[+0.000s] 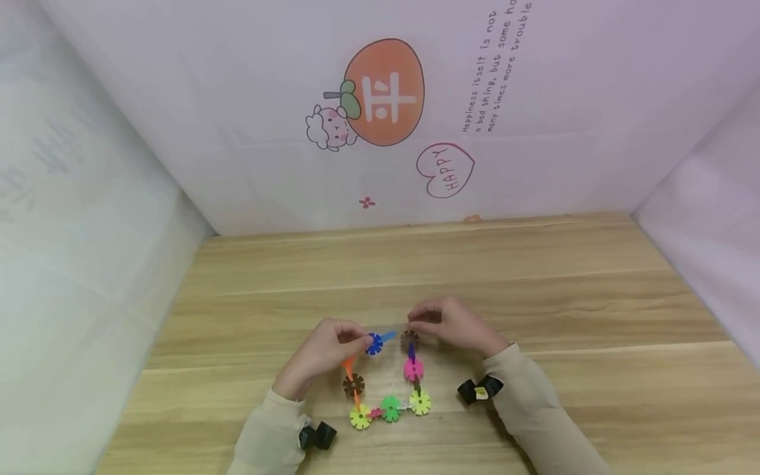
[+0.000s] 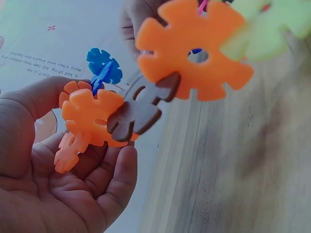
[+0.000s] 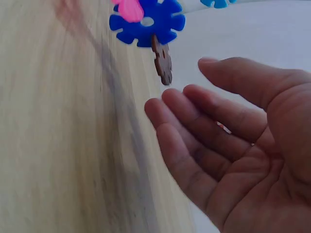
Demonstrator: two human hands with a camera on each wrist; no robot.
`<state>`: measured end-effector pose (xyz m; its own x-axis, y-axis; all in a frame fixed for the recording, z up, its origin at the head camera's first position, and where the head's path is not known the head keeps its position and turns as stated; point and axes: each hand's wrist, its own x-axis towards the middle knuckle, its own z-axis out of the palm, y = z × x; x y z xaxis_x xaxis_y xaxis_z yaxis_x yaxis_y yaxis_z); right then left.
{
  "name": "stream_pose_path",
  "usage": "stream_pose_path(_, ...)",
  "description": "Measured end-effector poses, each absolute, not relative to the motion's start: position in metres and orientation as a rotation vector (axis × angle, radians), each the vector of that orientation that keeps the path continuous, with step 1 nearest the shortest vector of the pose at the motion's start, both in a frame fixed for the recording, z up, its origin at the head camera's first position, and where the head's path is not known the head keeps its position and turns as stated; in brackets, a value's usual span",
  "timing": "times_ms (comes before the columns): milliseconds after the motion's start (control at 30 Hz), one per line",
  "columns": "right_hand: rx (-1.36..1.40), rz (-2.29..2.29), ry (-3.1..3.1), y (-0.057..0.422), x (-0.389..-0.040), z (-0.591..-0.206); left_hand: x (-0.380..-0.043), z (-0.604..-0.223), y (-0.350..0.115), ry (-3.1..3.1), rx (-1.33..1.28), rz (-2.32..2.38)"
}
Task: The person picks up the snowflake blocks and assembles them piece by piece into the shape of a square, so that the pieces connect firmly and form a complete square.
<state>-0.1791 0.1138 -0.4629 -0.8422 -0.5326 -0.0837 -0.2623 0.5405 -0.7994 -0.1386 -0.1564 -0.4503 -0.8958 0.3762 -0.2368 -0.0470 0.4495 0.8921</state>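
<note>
A chain of notched plastic interlocking discs bends into a near-square, with a gap at its far side. My left hand pinches the chain's left end, around the orange discs and blue disc. From there a light-blue disc sticks out toward the gap. Across it, a brown disc ends the right side, joined to a dark-blue disc and a pink disc. Beside that brown end is my right hand; its thumb and loosely bent fingers are apart, with nothing between them in the right wrist view.
The chain's near side has a green disc between two yellow corner discs. Black wrist devices are on both sleeves. The wooden table meets a printed white cloth at the back; cloth also hangs at both sides.
</note>
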Motion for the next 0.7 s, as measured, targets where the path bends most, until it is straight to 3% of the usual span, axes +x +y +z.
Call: stream_pose_path(700, -0.459, -1.373, 2.105, 0.112, -0.176, -0.458, -0.139, -0.454, -0.153, 2.316, 0.339, 1.394)
